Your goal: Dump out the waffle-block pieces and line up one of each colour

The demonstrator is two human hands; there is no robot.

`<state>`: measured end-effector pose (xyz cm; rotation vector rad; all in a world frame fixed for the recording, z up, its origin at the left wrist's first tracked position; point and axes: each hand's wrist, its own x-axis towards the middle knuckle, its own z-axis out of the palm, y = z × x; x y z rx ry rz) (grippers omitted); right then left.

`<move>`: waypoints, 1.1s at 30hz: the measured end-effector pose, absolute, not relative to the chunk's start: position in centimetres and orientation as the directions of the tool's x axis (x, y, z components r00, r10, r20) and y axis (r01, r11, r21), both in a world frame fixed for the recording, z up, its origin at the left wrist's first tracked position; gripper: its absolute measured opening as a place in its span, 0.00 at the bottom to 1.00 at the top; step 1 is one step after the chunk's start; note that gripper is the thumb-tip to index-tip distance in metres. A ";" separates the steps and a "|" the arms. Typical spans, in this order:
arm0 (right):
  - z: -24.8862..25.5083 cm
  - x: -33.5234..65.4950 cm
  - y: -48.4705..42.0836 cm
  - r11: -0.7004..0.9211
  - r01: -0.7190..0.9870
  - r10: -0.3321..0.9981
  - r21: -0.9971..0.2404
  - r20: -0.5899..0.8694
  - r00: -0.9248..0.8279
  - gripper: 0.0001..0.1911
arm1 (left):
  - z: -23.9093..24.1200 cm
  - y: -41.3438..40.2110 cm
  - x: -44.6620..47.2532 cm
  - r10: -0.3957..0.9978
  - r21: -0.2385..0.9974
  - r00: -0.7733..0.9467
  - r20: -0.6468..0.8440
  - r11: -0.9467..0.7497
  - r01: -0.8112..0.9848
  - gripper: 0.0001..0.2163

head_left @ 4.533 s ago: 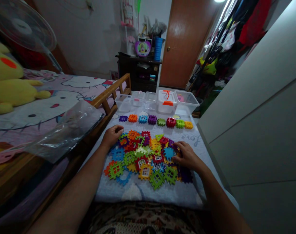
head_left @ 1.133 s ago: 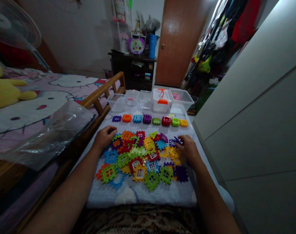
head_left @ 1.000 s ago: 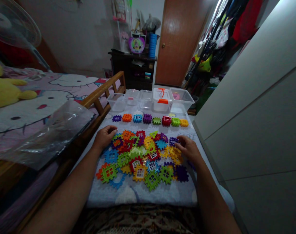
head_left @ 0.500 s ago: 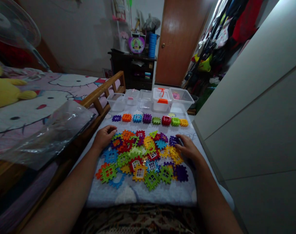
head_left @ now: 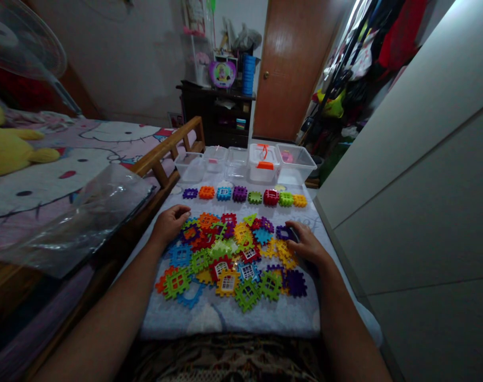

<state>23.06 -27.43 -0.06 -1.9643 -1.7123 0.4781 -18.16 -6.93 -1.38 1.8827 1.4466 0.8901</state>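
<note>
My right hand [head_left: 307,241] pinches a dark purple-blue square interlocking building tile [head_left: 284,232] with an opening in it, at the right edge of a pile. My left hand [head_left: 170,225] rests at the pile's left edge, fingers loosely bent and thumb apart, with nothing visible in it. Between the hands lies the pile of notched plastic tiles, among them a blue tile [head_left: 181,255], a yellow window tile [head_left: 228,282], a green tile [head_left: 248,294] and a solid purple tile [head_left: 296,283]. Behind it runs a row of blocks, including an orange block [head_left: 207,192] and a red block [head_left: 271,197].
Clear plastic bins [head_left: 297,162] and a lidded box with orange latches [head_left: 264,164] line the far end of the cloth-covered table [head_left: 265,322]. A wooden bed rail [head_left: 165,151] and a plastic bag [head_left: 86,217] are on the left. A white cabinet [head_left: 416,175] stands close on the right.
The purple-blue tile in my right hand has turned slightly, showing its opening more fully. My left hand stays in place, and the pile looks the same.
</note>
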 end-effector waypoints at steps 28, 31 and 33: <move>4.6 17.2 -27.0 0.180 0.760 0.953 -0.625 0.302 0.023 0.33 | 4.9 -10.1 -15.2 0.837 0.585 0.416 0.356 -0.547 0.599 0.19; 5.1 15.3 -26.8 0.220 0.772 0.951 -0.597 0.309 -0.032 0.35 | 6.5 -13.8 -12.4 0.664 0.498 0.663 0.344 -0.728 0.471 0.19; 5.4 13.9 -26.6 0.254 0.769 0.949 -0.587 0.306 -0.080 0.36 | 6.8 -16.0 -10.6 0.563 0.465 0.772 0.295 -0.790 0.399 0.24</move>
